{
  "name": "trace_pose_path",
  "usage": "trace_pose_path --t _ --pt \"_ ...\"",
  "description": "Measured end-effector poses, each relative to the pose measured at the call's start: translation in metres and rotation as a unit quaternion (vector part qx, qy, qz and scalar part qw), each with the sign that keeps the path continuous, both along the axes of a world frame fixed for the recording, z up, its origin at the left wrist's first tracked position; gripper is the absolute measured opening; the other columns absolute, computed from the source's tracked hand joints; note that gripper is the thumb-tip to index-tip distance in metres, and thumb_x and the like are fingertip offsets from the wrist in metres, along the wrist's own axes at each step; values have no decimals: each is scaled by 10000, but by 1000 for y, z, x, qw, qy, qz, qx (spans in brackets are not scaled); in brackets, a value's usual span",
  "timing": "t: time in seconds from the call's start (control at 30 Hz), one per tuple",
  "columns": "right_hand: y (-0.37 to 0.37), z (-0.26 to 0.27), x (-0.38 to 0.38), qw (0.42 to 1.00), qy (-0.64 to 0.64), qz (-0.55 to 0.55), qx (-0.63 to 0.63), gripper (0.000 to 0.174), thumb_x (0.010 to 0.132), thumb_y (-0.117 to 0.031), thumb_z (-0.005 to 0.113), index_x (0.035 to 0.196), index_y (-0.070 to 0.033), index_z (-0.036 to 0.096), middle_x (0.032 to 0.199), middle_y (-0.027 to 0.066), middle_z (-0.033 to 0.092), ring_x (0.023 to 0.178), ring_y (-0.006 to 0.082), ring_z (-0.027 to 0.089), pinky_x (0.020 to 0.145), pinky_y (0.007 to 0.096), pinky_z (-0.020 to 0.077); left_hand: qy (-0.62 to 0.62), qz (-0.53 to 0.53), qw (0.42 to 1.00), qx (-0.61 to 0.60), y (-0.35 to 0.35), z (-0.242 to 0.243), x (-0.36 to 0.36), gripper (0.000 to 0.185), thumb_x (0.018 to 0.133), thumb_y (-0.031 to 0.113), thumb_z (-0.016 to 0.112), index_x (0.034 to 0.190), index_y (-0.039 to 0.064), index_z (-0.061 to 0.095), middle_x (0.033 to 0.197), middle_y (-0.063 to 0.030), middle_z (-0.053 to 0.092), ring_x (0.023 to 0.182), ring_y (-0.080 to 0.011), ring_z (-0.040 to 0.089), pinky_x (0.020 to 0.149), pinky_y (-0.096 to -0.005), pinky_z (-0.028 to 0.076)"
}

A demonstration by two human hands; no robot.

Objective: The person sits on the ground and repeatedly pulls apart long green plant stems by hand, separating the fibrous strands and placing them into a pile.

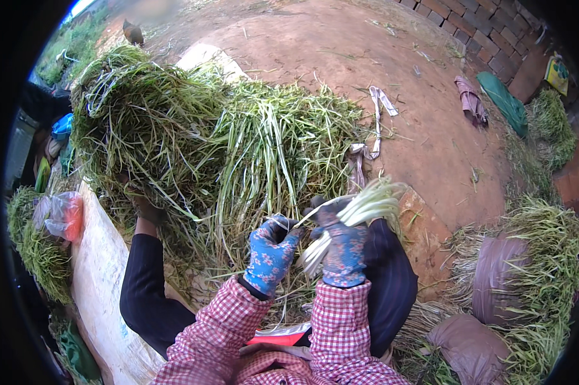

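Note:
My left hand [271, 255], in a blue floral glove with dark fingertips, pinches the end of a thin pale stalk [314, 210]. This stalk stretches across to my right hand [342, 252], which wears a matching glove. A bundle of pale green stalks [368, 207] is gripped in the right hand, its cut ends sticking out below the fingers. Both hands are above my lap, between my knees. Right in front of them lies a large heap of green grass-like stalks [270, 144], some combed lengthwise toward me. My right palm is hidden.
Tied bundles of stalks wrapped in mauve cloth [498, 279] lie at my right. A cloth strip [377, 125] rests on the earthen ground [429, 120]. At left are a pale sheet [101, 279] and a plastic bag [68, 216]. A brick wall [486, 29] stands at far right; a chicken [133, 32] at far left.

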State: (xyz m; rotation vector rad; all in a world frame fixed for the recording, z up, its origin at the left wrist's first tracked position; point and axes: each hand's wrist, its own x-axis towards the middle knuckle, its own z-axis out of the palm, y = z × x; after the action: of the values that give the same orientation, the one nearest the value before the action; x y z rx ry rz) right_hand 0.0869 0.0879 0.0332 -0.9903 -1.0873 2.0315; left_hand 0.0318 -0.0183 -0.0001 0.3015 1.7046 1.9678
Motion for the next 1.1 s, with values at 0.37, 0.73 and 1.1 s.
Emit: trace_pose_path --t 0.37,0.73,1.1 --pt "-8 -1 -2 999 -18 20 37 258 735 -38 730 905 -51 535 711 51 616 514 106 561 429 210 442 -177 4 981 80 -15 18 -1 173 756 20 690 925 16 651 812 -51 658 681 -97 599 598 -218 484" --pt "-10 5 -1 999 -24 28 21 259 737 -33 720 869 -61 499 704 70 616 472 100 532 411 208 413 -239 3 954 180 -15 7 -5 95 838 12 586 931 7 604 915 -96 636 833 -174 614 784 -307 512" --pt "4 -4 8 986 121 -76 -82 229 810 53 596 935 -90 469 836 162 618 683 206 621 418 195 433 -331 91 897 280 -89 -6 -47 57 896 119 478 880 67 496 705 6 522 479 -72 367 445 -216 347"
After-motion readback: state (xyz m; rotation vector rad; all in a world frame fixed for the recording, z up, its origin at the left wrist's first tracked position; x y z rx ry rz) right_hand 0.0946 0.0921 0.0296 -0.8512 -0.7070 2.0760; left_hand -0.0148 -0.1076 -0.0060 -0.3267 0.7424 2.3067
